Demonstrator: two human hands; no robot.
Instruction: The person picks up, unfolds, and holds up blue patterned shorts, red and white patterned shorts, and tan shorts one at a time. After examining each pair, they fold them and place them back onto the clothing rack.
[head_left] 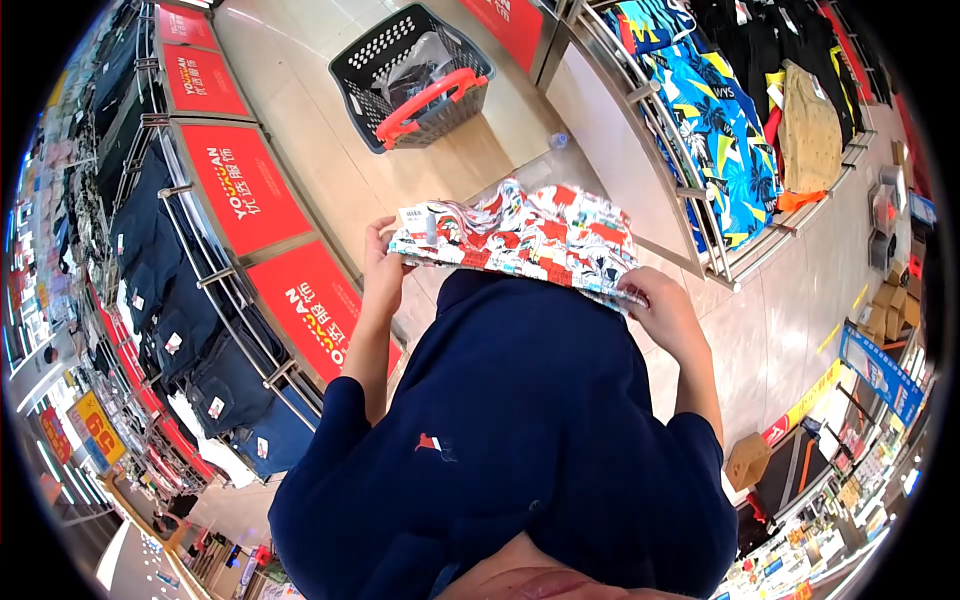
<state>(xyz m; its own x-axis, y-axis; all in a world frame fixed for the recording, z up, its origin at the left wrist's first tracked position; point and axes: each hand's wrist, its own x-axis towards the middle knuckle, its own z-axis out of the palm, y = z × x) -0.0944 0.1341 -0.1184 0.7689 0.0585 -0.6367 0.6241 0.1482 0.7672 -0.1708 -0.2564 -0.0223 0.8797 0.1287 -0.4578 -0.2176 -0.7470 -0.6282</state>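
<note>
Pinching opposite ends of the hemmed edge, the left hand (383,262) and right hand (655,303) are closed on the printed garment (540,238), set wide apart, thumb against fingers on each side. Garment location: held up in front of the navy shirt (520,400), over the aisle floor. The wide grip probably serves to pull the near edge taut; the far portion, ungripped, lies bunched and wavy. A white tag (413,218) faces upward beside the left hand, uncovered by the fingers and so apparently readable.

Beyond: a black basket (365,100) stands on the floor, its red handle (430,108) lying across the opening, a plastic-wrapped item inside. The floor position presumably frees both hands. Dark jeans (225,385) hang at left, patterned shorts (715,130) at right, likely spread outward for viewing.
</note>
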